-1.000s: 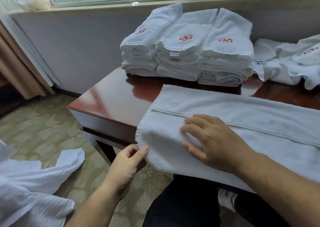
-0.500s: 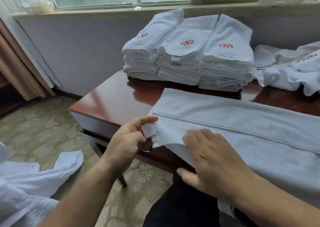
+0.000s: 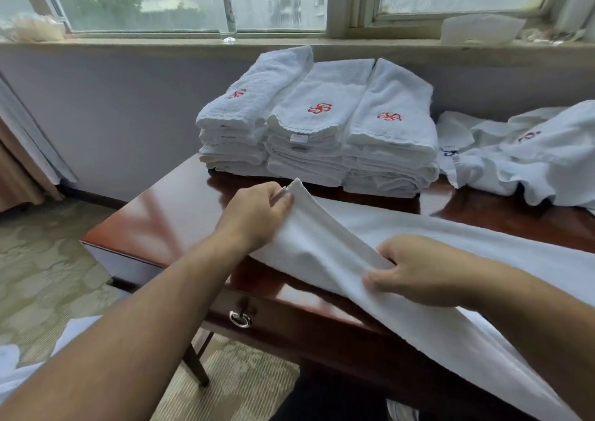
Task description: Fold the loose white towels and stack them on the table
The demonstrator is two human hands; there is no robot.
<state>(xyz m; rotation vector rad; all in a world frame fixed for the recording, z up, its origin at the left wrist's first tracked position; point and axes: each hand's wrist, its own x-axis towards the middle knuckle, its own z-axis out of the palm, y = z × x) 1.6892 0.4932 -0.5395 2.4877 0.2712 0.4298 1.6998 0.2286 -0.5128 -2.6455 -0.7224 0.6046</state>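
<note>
A long white towel point(image 3: 450, 253) lies across the dark red table point(image 3: 167, 214), its near edge hanging over the front. My left hand point(image 3: 254, 218) pinches the towel's left far corner and holds it raised off the table. My right hand point(image 3: 418, 269) grips the near left edge of the same towel, lifted a little. Three stacks of folded white towels point(image 3: 318, 131) with red emblems stand side by side at the back of the table. A heap of loose white towels point(image 3: 528, 153) lies at the back right.
A clear bottle point(image 3: 224, 5) stands on the window sill behind the stacks. The table front has a drawer with a ring handle point(image 3: 240, 319). White cloth point(image 3: 19, 366) lies at the lower left above the patterned carpet. A curtain hangs at the far left.
Both hands took hold of the towel's left end and lifted it off the table. My left hand rose from the table's front edge to the far corner. The view tilted upward.
</note>
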